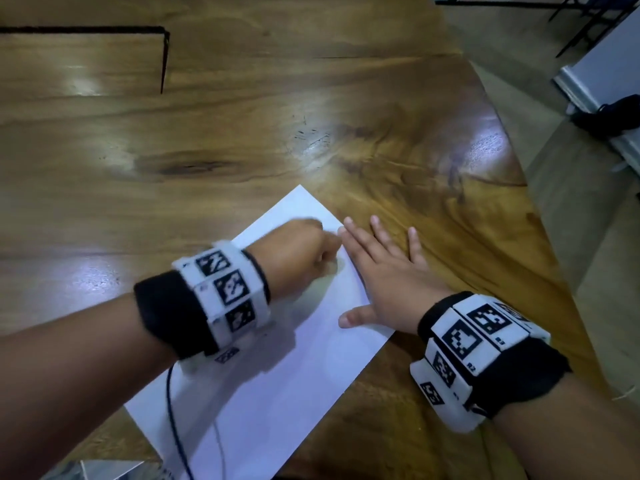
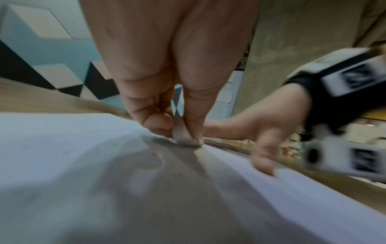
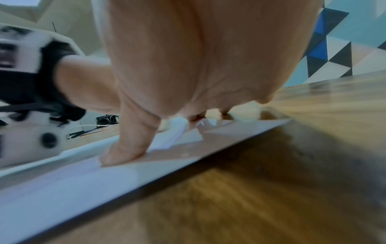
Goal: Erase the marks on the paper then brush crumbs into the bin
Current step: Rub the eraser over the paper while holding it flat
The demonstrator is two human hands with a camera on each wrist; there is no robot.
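A white sheet of paper [image 1: 277, 368] lies slanted on the wooden table [image 1: 242, 140]. My left hand [image 1: 304, 251] is curled over the paper's far right part and pinches a small pale eraser [image 2: 183, 135], whose lower end touches the sheet [image 2: 83, 165]. My right hand [image 1: 384, 271] lies flat with fingers spread, across the paper's right edge. Its thumb [image 3: 123, 151] presses the sheet [image 3: 62, 178] and its fingers reach onto the wood. Only faint marks show on the paper in the blurred left wrist view.
The table's right edge [image 1: 540, 216] drops to a pale floor, close to my right wrist. A dark slot [image 1: 162, 60] is cut in the tabletop at the far left. A thin black cable [image 1: 173, 410] crosses the paper's near end. No bin is in view.
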